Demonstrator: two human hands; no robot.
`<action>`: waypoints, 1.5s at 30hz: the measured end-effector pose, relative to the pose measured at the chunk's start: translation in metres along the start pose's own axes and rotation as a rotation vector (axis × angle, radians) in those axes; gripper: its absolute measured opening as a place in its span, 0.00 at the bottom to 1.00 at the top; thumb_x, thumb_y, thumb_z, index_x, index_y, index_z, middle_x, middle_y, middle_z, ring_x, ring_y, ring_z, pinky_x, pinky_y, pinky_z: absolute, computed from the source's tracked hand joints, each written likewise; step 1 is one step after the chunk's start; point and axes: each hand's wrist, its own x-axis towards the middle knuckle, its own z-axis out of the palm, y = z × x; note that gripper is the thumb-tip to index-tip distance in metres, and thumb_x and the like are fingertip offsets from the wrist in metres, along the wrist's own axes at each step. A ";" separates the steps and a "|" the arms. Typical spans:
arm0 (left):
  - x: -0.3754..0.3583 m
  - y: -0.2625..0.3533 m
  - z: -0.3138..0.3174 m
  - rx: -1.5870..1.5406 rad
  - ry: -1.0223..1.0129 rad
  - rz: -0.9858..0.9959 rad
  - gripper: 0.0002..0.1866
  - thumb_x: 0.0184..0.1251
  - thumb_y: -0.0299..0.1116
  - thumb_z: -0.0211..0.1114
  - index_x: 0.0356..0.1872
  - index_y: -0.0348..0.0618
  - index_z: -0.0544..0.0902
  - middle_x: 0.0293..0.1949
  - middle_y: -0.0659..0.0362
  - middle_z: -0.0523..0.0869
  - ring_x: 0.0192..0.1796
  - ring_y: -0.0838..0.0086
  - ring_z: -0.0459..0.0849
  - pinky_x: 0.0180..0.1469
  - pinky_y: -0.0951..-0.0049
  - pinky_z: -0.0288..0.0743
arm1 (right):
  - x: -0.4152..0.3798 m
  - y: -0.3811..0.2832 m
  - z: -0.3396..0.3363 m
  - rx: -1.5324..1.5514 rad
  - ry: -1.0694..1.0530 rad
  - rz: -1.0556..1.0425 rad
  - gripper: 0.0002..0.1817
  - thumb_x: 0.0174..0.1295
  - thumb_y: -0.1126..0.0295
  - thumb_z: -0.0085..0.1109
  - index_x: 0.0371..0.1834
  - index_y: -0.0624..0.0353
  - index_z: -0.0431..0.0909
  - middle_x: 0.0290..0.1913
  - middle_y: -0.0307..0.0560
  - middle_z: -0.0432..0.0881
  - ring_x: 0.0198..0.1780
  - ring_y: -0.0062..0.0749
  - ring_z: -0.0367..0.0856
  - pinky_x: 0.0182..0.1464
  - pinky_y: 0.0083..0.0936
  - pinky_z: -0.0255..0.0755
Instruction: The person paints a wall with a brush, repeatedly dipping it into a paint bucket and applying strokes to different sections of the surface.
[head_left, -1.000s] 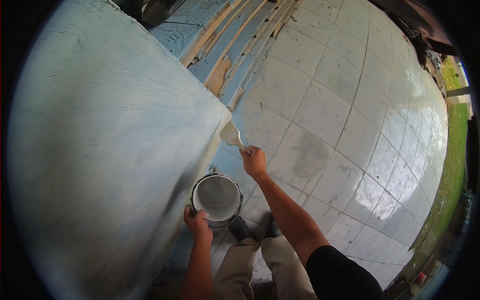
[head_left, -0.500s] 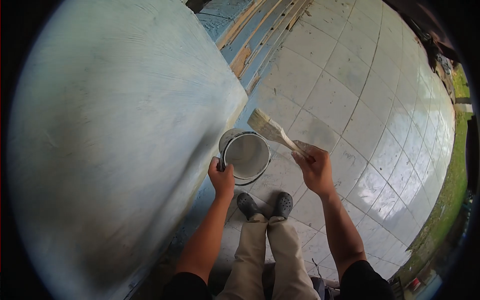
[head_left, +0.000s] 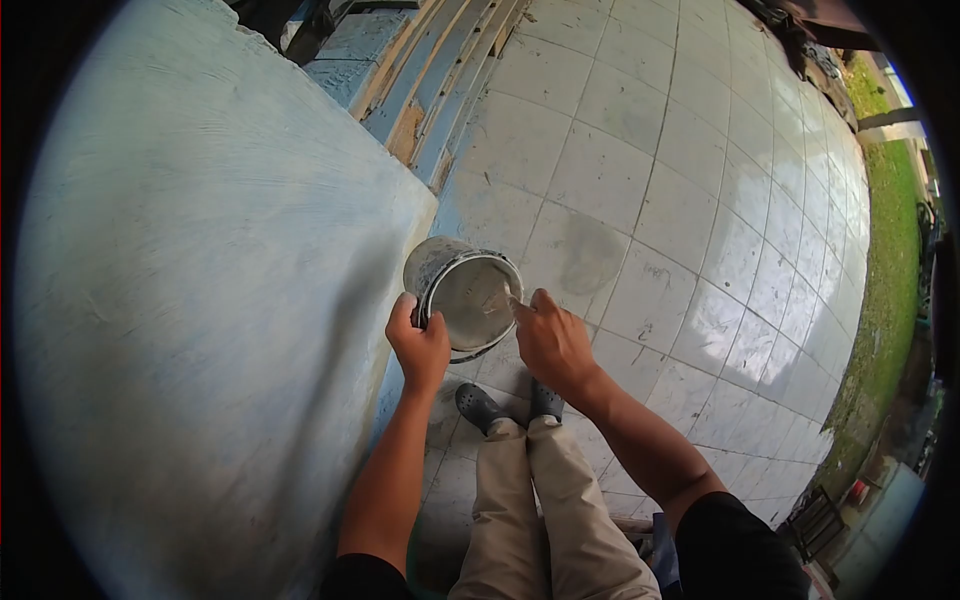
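My left hand (head_left: 418,342) grips the near left rim of a paint bucket (head_left: 424,268), which is tilted so that its mouth faces me. Pale, greyish paint (head_left: 468,305) shows inside. At the right rim, my right hand (head_left: 552,342) is closed around the handle of a paintbrush (head_left: 508,296). The brush dips into the bucket, and its bristles are mostly hidden there. Left of the bucket stands a wall (head_left: 220,280) with a patchy pale blue and white coat.
White floor tiles (head_left: 600,170) with smudges spread to the right. Wooden strips and blue boards (head_left: 415,100) lie beyond the wall's corner. My feet in dark clogs (head_left: 480,406) stand below the bucket. Grass (head_left: 890,230) borders the tiles at far right.
My right hand has moved left and brought the brush from beside the bucket down into it. The view has shifted, so the bucket and wall appear further left.
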 end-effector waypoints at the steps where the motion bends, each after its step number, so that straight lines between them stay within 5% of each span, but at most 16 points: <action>1: -0.001 0.003 -0.001 0.021 0.012 0.032 0.10 0.54 0.17 0.58 0.28 0.35 0.65 0.23 0.55 0.63 0.24 0.69 0.62 0.28 0.67 0.59 | 0.002 -0.001 0.010 0.004 -0.006 -0.001 0.15 0.64 0.76 0.55 0.52 0.64 0.81 0.44 0.61 0.79 0.37 0.53 0.87 0.39 0.44 0.81; 6: -0.008 0.014 -0.009 0.094 0.004 0.182 0.10 0.51 0.17 0.62 0.30 0.32 0.69 0.29 0.47 0.73 0.31 0.46 0.74 0.32 0.54 0.66 | 0.004 -0.011 0.044 -0.104 -0.030 -0.059 0.10 0.63 0.76 0.55 0.46 0.68 0.78 0.44 0.63 0.79 0.36 0.49 0.89 0.36 0.39 0.83; 16: -0.023 0.011 -0.021 0.161 0.054 0.229 0.08 0.52 0.17 0.60 0.30 0.32 0.69 0.27 0.46 0.72 0.29 0.46 0.74 0.31 0.53 0.66 | 0.005 -0.021 0.070 -0.130 -0.130 -0.091 0.11 0.64 0.74 0.55 0.46 0.69 0.79 0.51 0.67 0.81 0.35 0.49 0.89 0.36 0.40 0.83; 18: -0.021 0.008 -0.022 0.136 0.144 0.250 0.11 0.52 0.16 0.59 0.26 0.35 0.63 0.24 0.54 0.64 0.23 0.64 0.64 0.27 0.64 0.58 | 0.002 -0.014 0.066 -0.009 -0.091 -0.079 0.10 0.63 0.73 0.56 0.42 0.67 0.82 0.45 0.65 0.83 0.34 0.53 0.88 0.37 0.43 0.82; 19: -0.023 0.002 -0.024 0.147 0.155 0.243 0.11 0.52 0.16 0.59 0.26 0.35 0.63 0.24 0.54 0.64 0.23 0.64 0.64 0.27 0.64 0.58 | 0.000 -0.009 0.064 -0.004 -0.099 -0.093 0.10 0.63 0.73 0.56 0.42 0.67 0.82 0.45 0.65 0.83 0.34 0.53 0.88 0.37 0.43 0.82; 21: -0.025 -0.013 -0.029 0.063 0.162 -0.030 0.09 0.52 0.18 0.59 0.27 0.33 0.65 0.24 0.48 0.65 0.25 0.54 0.64 0.30 0.59 0.64 | -0.004 0.005 0.058 0.323 0.019 -0.058 0.09 0.64 0.71 0.58 0.35 0.67 0.83 0.34 0.59 0.83 0.29 0.46 0.85 0.35 0.42 0.78; 23: -0.024 -0.022 -0.038 0.060 0.177 -0.081 0.11 0.51 0.18 0.59 0.27 0.35 0.63 0.23 0.53 0.61 0.25 0.62 0.60 0.29 0.62 0.60 | -0.007 0.010 0.034 0.538 -0.234 0.216 0.13 0.67 0.68 0.59 0.27 0.65 0.80 0.26 0.46 0.79 0.26 0.29 0.76 0.29 0.34 0.69; 24: -0.026 -0.026 -0.041 0.032 0.164 -0.126 0.12 0.52 0.18 0.59 0.27 0.36 0.62 0.23 0.54 0.60 0.25 0.65 0.60 0.28 0.63 0.59 | -0.011 0.023 0.035 0.537 -0.243 0.210 0.13 0.67 0.68 0.59 0.27 0.65 0.80 0.26 0.46 0.79 0.26 0.29 0.76 0.29 0.34 0.69; 26: -0.031 -0.034 -0.044 -0.015 0.143 -0.187 0.13 0.53 0.18 0.59 0.26 0.37 0.61 0.23 0.58 0.58 0.25 0.74 0.59 0.27 0.67 0.56 | -0.025 0.048 0.046 1.168 -0.404 0.506 0.15 0.71 0.65 0.59 0.28 0.61 0.79 0.27 0.35 0.73 0.28 0.19 0.67 0.29 0.25 0.62; 30: -0.040 -0.053 -0.046 -0.030 0.115 -0.226 0.14 0.53 0.19 0.60 0.26 0.38 0.60 0.23 0.60 0.58 0.26 0.77 0.59 0.27 0.69 0.56 | -0.047 0.060 0.062 1.746 -0.420 0.430 0.09 0.73 0.67 0.55 0.35 0.58 0.80 0.29 0.32 0.71 0.30 0.18 0.65 0.34 0.19 0.61; 33: -0.042 -0.049 -0.049 -0.100 0.101 -0.319 0.14 0.54 0.19 0.61 0.27 0.39 0.61 0.24 0.63 0.60 0.27 0.79 0.60 0.29 0.72 0.57 | -0.053 0.052 0.075 1.742 -0.369 0.576 0.08 0.73 0.68 0.54 0.39 0.59 0.80 0.32 0.35 0.75 0.31 0.18 0.67 0.34 0.19 0.62; 37: -0.048 -0.058 -0.057 -0.184 0.100 -0.454 0.13 0.53 0.20 0.61 0.29 0.41 0.63 0.27 0.67 0.63 0.29 0.82 0.61 0.30 0.75 0.58 | -0.029 0.039 0.086 1.813 -0.348 0.497 0.10 0.73 0.68 0.52 0.47 0.61 0.80 0.34 0.38 0.78 0.31 0.19 0.68 0.35 0.19 0.64; 43: -0.050 -0.072 -0.062 -0.119 0.095 -0.554 0.10 0.53 0.19 0.61 0.32 0.40 0.69 0.31 0.67 0.68 0.33 0.81 0.67 0.38 0.77 0.64 | 0.027 0.058 0.142 1.764 -0.042 0.514 0.09 0.70 0.70 0.50 0.40 0.61 0.80 0.31 0.38 0.77 0.27 0.18 0.67 0.29 0.18 0.61; 45: -0.047 -0.076 -0.062 -0.140 0.062 -0.574 0.10 0.53 0.19 0.60 0.33 0.40 0.69 0.31 0.66 0.69 0.33 0.81 0.67 0.38 0.77 0.64 | 0.054 0.057 0.149 1.295 0.028 0.506 0.12 0.71 0.69 0.50 0.36 0.63 0.81 0.26 0.37 0.76 0.27 0.20 0.70 0.30 0.21 0.63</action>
